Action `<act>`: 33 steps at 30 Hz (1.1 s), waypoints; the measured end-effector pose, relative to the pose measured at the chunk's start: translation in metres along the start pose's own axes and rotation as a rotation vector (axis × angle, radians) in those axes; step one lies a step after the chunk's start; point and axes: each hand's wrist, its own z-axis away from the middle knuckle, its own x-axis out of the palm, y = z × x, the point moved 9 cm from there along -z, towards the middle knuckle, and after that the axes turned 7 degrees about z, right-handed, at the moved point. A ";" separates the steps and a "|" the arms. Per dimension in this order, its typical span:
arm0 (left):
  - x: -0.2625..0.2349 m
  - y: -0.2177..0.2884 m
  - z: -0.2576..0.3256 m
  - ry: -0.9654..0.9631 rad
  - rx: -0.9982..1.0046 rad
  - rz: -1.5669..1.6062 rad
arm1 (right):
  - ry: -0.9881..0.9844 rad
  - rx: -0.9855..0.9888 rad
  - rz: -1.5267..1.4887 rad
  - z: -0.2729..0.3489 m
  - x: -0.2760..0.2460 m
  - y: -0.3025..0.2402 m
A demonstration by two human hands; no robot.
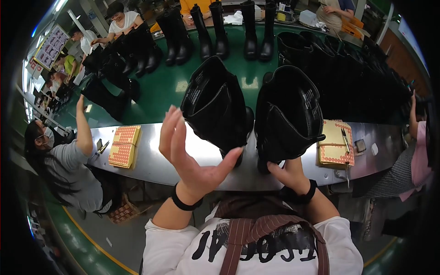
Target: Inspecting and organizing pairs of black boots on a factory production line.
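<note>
Two tall black boots stand upright in front of me, their shafts wide at the top. By the left boot (pixel 220 119) is my left hand (pixel 190 160), its fingers stretched up and spread. The thumb tip of that hand comes near the boot's lower shaft; I cannot tell if it touches. Around the lower part of the right boot (pixel 288 123) is my right hand (pixel 295 176), its thumb against the leather. The boot's shaft hides the other fingers of this hand.
Strapped stacks of yellow-and-red cards lie left (pixel 123 145) and right (pixel 337 153) on the metal table edge (pixel 160 156), with a pen (pixel 345 137) on the right one. More black boots (pixel 220 36) line the green surface (pixel 169 87). Co-workers sit at the left (pixel 68 169) and right.
</note>
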 end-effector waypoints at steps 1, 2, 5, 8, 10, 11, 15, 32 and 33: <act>0.000 -0.007 -0.012 0.017 -0.037 0.047 | 0.017 0.023 -0.053 0.000 -0.002 0.000; 0.000 -0.004 -0.023 0.012 0.016 0.064 | -0.006 0.024 -0.028 -0.001 0.000 -0.002; -0.003 -0.028 -0.046 -0.057 -0.262 0.277 | 0.032 -0.002 -0.033 0.001 -0.003 -0.004; 0.014 0.000 -0.038 -0.469 -0.160 0.337 | -0.024 -0.029 -0.021 0.013 0.000 -0.004; 0.002 0.021 -0.027 -0.477 -0.138 0.463 | -0.071 -0.231 0.356 0.027 0.005 -0.022; -0.003 0.027 -0.021 -0.469 -0.152 0.515 | -0.022 -0.226 0.261 0.034 -0.001 -0.024; -0.021 0.040 -0.005 -0.431 -0.212 0.585 | -0.099 -0.295 0.163 0.053 -0.004 -0.036; -0.022 -0.036 -0.007 -0.053 -0.414 0.458 | 0.701 0.121 -0.139 0.043 -0.115 0.075; -0.014 -0.039 -0.002 -0.075 -0.437 0.448 | 0.548 0.104 -0.071 0.038 -0.111 0.072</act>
